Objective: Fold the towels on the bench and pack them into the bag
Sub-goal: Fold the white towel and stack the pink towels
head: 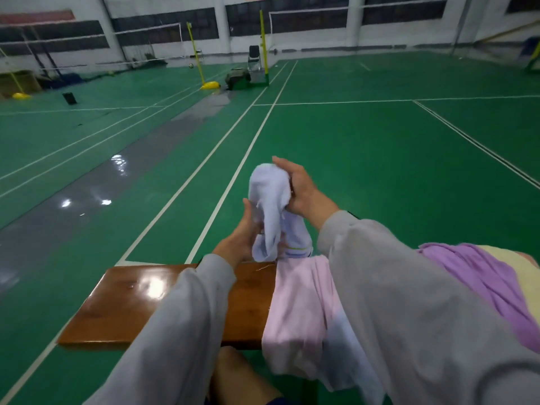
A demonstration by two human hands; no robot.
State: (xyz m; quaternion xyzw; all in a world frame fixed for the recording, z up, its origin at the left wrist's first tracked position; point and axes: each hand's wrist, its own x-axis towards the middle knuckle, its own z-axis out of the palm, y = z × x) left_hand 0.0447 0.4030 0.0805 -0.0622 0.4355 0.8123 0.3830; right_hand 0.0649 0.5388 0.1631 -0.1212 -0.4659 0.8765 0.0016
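Note:
A pale lavender-white towel (270,206) hangs bunched in the air above the far edge of the wooden bench (140,305). My right hand (301,190) grips its top end. My left hand (238,241) holds its lower part from the left, fingers hidden behind the cloth. A pink towel (298,311) drapes over the bench and down its near side. A purple towel (482,285) and a pale yellow one (508,267) lie at the right, partly under my right sleeve. No bag is in sight.
The bench stands on a green badminton court with white lines. Yellow net posts (194,54), a chair (254,58) and a dark bag-like object (237,78) stand far off. My bare knee (233,372) shows below the bench.

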